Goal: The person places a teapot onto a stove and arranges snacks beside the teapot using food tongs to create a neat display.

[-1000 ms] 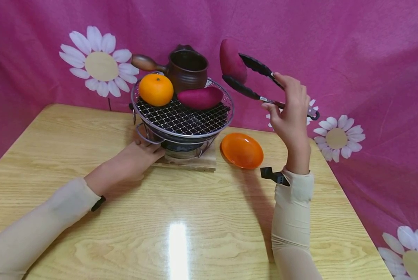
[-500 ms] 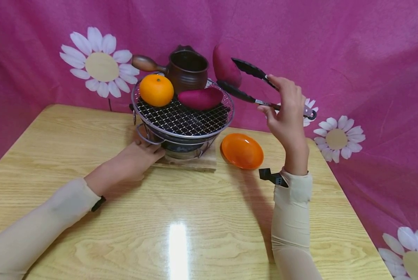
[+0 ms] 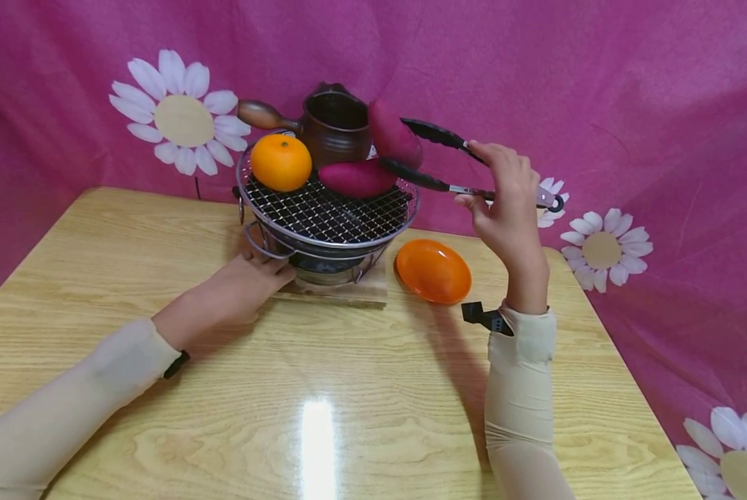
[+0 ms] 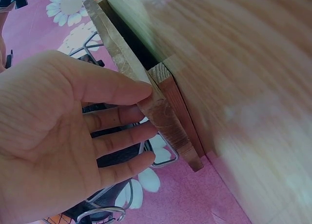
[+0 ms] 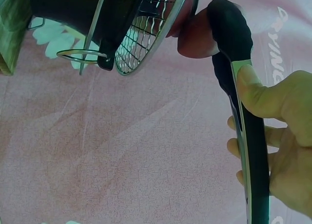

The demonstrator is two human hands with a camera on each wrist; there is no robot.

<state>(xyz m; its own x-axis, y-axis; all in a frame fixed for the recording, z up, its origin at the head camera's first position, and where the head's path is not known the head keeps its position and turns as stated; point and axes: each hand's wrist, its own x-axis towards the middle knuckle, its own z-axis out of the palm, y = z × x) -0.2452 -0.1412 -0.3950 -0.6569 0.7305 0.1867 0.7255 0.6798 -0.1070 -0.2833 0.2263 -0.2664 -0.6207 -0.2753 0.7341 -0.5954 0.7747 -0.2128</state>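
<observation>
My right hand grips a pair of black-tipped tongs, thumb on one arm and fingers on the other. Between the tong tips is a purple sweet potato, tilted up over the grill's right rear. A second sweet potato lies on the wire grill rack, partly behind the lower tong tip. Left of it sits an orange mandarin, and behind stands a brown clay pot with a wooden handle. My left hand touches the wooden board beneath the grill, fingers fairly straight.
An orange plate lies on the table, right of the grill. A wire handle sticks out at the grill's front left. A pink daisy-patterned cloth hangs behind the table.
My right hand has moved left and down, bringing the tongs and the held sweet potato from the air at the right to above the grill. My left hand stays in place.
</observation>
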